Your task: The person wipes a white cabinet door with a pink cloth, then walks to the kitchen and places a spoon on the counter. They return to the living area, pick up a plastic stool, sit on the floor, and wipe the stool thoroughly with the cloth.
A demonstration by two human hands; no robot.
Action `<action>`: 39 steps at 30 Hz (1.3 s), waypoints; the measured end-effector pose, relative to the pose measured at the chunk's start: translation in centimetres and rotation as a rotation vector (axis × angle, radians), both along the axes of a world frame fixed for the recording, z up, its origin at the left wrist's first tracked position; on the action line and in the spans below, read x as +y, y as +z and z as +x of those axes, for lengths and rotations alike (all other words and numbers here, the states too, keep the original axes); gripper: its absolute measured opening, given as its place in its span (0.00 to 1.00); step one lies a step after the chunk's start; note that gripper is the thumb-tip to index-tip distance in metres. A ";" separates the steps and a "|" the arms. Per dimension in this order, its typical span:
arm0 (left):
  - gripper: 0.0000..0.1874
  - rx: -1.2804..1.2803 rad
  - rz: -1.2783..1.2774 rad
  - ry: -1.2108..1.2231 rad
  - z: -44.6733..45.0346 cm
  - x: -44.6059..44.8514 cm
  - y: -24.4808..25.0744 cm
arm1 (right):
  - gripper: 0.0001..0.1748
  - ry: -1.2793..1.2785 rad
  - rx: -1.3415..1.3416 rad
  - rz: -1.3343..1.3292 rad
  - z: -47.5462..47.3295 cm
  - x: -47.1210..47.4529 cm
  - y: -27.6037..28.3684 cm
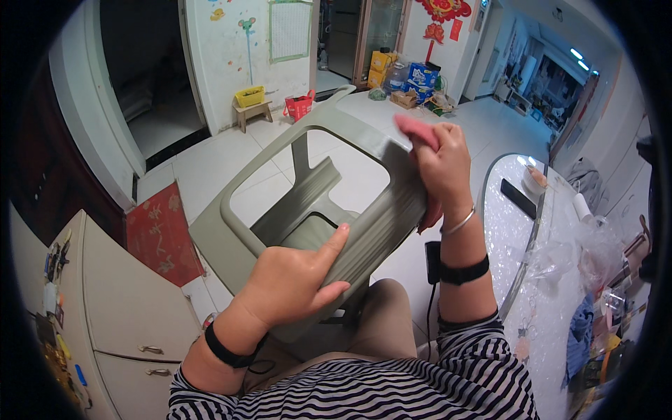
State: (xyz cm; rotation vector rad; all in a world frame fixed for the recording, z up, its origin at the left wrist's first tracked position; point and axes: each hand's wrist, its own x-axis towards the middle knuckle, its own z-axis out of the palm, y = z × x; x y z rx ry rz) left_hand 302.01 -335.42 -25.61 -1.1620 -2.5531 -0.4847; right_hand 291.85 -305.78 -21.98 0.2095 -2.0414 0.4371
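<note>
A grey-green plastic stool or chair (362,239) is tilted in front of my body, above my lap. One face has a large rounded opening, and ribs run along the panel nearest me. My left hand (294,278) holds it at the near side of the opening, index finger and thumb spread over the ribbed panel; the other fingers are hidden. At the upper right corner, my right hand (443,157) grips a pink cloth (417,131) against the plastic. Part of the cloth hangs below that hand, along the edge.
At right stands a table (499,231) under a clear cover, with a black phone (518,198), a bowl (534,181) and plastic bags (593,252). A cabinet (136,283) is at left beside a red doormat (163,239). Boxes (420,79) and a low stool (252,111) stand farther off.
</note>
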 end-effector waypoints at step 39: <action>0.43 0.016 -0.003 0.066 0.7 2.2 0.3 | 0.15 -0.072 -0.260 0.167 2.0 -4.3 -2.6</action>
